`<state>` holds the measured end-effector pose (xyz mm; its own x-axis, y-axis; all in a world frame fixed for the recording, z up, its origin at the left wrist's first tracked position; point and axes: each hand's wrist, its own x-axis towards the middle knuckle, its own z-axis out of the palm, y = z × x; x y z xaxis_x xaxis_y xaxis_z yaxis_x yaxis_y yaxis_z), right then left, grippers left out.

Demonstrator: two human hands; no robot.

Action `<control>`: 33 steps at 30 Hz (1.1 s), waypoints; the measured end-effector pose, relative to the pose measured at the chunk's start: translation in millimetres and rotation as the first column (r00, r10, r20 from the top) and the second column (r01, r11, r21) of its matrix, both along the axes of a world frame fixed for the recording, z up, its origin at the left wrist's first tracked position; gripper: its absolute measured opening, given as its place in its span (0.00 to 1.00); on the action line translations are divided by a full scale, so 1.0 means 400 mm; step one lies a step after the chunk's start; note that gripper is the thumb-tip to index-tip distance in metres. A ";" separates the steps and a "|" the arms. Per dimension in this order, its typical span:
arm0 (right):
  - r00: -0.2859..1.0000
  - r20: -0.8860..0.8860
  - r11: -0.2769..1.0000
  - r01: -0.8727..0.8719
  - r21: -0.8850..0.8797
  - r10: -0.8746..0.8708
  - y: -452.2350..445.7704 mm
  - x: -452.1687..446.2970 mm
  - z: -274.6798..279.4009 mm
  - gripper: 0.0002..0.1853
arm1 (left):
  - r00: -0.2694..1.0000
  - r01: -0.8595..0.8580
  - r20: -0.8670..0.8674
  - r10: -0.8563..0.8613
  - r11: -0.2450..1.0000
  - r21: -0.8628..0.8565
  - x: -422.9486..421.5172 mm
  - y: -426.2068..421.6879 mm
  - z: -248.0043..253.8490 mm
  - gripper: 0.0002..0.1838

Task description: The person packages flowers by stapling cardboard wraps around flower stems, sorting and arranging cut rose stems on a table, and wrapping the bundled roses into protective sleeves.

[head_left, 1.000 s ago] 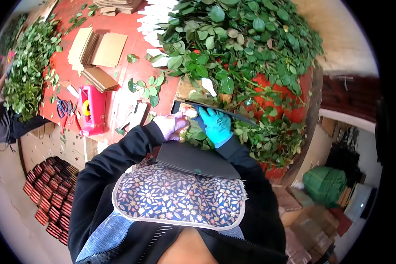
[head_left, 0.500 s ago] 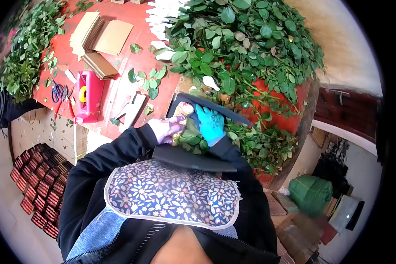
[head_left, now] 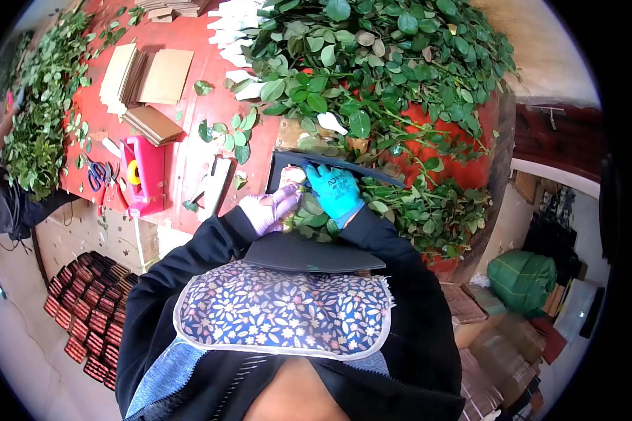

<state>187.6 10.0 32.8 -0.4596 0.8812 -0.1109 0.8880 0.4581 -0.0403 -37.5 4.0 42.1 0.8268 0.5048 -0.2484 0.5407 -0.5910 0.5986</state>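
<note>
A black sheet-like holder with raised sides (head_left: 316, 261) lies across the table edge in front of me, with leafy rose stems (head_left: 312, 219) inside. Pale pink rose heads (head_left: 293, 175) show at its left end. My left hand (head_left: 268, 210), in a light purple glove, is closed around the blooms' lower left side. My right hand (head_left: 336, 193), in a teal glove, reaches in from the right, fingers bent onto a bloom and its stem. Its palm side is hidden, as are most of the stems beneath it.
A pink tape dispenser (head_left: 142, 175), scissors (head_left: 100, 175) and cardboard pieces (head_left: 165, 76) lie left on the red table (head_left: 189, 119). A large pile of leafy stems (head_left: 400, 63) covers the right side. White sleeves (head_left: 233, 31) stand behind. A green bundle (head_left: 521, 281) sits right.
My right hand has drawn its fingers together and moved onto the bloom. My left hand stays beside the rose heads. The whole view has shifted slightly.
</note>
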 end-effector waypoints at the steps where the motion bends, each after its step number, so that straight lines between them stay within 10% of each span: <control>1: 1.000 0.003 1.000 -0.002 -0.008 0.002 0.007 0.000 -0.004 0.19 | 1.000 -0.002 -0.015 0.002 1.000 0.016 0.002 0.008 -0.004 0.40; 13: 0.997 0.025 0.939 0.075 -0.336 -0.071 0.015 0.034 -0.023 0.20 | 0.998 0.034 0.050 -0.035 0.999 0.014 0.048 0.069 0.016 0.45; 15: 0.980 -0.198 0.998 0.012 0.061 0.001 0.013 0.048 -0.057 0.20 | 0.999 0.004 -0.046 -0.005 0.999 -0.032 0.061 0.083 0.022 0.46; 19: 0.848 -0.462 0.923 0.080 -0.377 -0.262 0.022 0.071 -0.023 0.21 | 1.000 0.002 -0.027 -0.002 1.000 0.025 0.065 0.098 0.017 0.43; 23: 0.945 -0.310 0.967 0.028 -0.252 -0.108 0.026 0.078 -0.037 0.23 | 0.997 0.012 0.072 -0.016 0.998 0.061 0.061 0.133 -0.028 0.47; 24: 0.819 -0.513 0.921 0.046 -0.387 -0.256 0.032 0.083 -0.019 0.25 | 0.992 0.009 0.124 -0.030 0.987 0.161 0.067 0.146 -0.020 0.43; 25: 0.920 -0.389 0.987 -0.007 -0.162 -0.057 0.028 0.079 -0.009 0.26 | 0.992 0.013 0.124 -0.033 0.987 0.158 0.067 0.155 -0.022 0.43; 28: 0.833 -0.486 0.845 -0.044 -0.533 -0.263 0.047 0.089 0.034 0.26 | 0.993 0.023 0.118 -0.019 0.999 -0.034 0.065 0.165 -0.035 0.36; 30: 0.404 -0.583 0.523 -0.259 -0.812 -0.705 0.009 0.099 -0.058 0.26 | 0.993 0.021 0.116 -0.011 0.996 -0.088 0.066 0.158 -0.049 0.36; 33: 0.462 -0.488 0.478 -0.148 -0.866 -0.740 0.072 0.106 0.034 0.25 | 0.995 0.027 0.095 -0.022 0.998 -0.051 0.077 0.155 -0.043 0.37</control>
